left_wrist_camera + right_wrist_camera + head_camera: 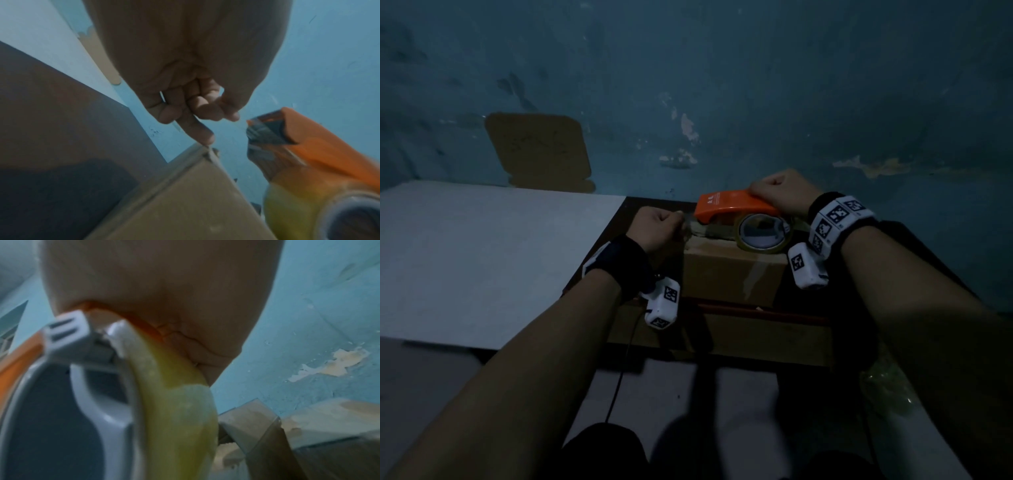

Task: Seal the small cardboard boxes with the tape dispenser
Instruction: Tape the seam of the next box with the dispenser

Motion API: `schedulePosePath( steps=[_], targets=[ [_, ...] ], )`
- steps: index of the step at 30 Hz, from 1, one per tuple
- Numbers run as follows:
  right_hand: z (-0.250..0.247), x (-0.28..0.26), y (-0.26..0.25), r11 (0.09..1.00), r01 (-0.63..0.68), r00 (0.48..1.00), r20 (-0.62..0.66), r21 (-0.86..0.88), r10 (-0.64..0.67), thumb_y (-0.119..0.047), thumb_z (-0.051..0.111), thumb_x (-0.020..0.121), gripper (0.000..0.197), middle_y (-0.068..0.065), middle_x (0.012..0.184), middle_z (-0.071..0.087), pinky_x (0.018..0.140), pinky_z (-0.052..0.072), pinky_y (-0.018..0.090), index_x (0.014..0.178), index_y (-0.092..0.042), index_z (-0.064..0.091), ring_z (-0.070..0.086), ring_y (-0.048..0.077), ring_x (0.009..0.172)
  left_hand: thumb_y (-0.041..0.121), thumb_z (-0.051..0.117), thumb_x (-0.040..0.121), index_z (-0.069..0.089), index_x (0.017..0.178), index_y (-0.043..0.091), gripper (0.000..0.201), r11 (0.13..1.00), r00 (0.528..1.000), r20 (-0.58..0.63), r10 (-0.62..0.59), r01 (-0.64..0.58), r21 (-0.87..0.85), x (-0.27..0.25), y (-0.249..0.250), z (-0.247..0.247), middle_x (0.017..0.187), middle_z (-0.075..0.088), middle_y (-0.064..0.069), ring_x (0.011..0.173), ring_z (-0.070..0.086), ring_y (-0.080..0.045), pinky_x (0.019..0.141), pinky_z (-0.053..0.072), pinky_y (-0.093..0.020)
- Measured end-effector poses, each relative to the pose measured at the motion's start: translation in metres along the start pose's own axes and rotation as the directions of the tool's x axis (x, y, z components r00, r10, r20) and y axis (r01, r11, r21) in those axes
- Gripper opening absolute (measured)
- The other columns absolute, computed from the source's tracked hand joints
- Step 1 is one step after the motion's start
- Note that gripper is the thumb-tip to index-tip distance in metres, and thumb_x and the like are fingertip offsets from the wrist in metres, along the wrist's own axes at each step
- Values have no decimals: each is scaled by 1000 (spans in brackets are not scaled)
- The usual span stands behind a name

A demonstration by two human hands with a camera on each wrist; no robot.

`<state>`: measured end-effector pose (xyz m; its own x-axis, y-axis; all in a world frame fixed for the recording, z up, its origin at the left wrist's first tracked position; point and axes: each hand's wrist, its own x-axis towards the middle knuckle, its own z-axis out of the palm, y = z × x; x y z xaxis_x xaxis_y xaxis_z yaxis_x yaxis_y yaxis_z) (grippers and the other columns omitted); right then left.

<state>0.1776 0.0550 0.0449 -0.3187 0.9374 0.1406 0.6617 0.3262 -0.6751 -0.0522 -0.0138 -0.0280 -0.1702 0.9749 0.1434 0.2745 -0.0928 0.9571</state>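
Dark bench by a blue wall, white sheet to the left. Brown box on the bench, middle. Orange dispenser on top of the box, yellow tape roll inside. Right hand wrapped round the dispenser's back. Left hand curled, one finger down on the box's far left corner; tape under it too thin to tell. Best next: hold that corner still, press down, pull slow and straight along the seam.

right hand fingers hidden, tape roll blurred
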Motion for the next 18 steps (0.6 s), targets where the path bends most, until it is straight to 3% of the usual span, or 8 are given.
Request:
schedulePosePath(
  steps=[2,6,9,11,13,18],
  targets=[
    [-3,1,3,1000,-1,1000,12,14,1,-37,60,90,35,5,63,50,58,39,26,62,-17,57,50,15,57,23,51,99,58,58,11,43,999,999,-20,-34,35,27,3,-6,-8,53,61,-1,56,60,-11,46,41,-17],
    [-7,3,12,1000,-13,1000,10,4,13,-40,60,90,31,9,72,56,63,41,28,72,-15,64,55,20,65,24,53,98,64,73,7,32,985,988,-11,-155,154,-82,1,-16,-12,68,66,-11,51,64,-6,47,48,-18],
    [-3,6,11,1000,-16,1000,21,-14,17,-43,60,89,35,8,71,58,67,43,31,65,-16,64,56,21,67,24,55,97,63,67,10,34,967,980,-10,-199,194,-163,4,-28,-7,64,65,-12,63,70,-16,64,54,-31],
    [-2,7,11,1000,-23,1000,14,6,23,-41,60,89,40,3,61,54,64,40,30,55,-20,59,52,18,59,28,56,96,65,68,11,35,958,971,38,-237,240,-157,5,-34,-6,63,67,-9,72,70,-22,75,55,-39],
    [-2,5,12,999,-24,1000,-9,34,25,-37,60,90,48,-3,52,49,61,38,27,45,-21,53,48,15,52,30,54,97,66,68,11,37,952,963,75,-257,266,-151,4,-37,-2,63,67,-8,68,67,-20,73,53,-38],
    [1,5,10,999,-21,1000,-13,50,22,-42,62,86,46,6,58,46,63,37,32,46,-22,49,47,21,56,28,51,99,64,69,9,37,951,964,91,-252,264,-159,1,-41,6,61,62,-5,61,61,-15,64,48,-29]
  ],
)
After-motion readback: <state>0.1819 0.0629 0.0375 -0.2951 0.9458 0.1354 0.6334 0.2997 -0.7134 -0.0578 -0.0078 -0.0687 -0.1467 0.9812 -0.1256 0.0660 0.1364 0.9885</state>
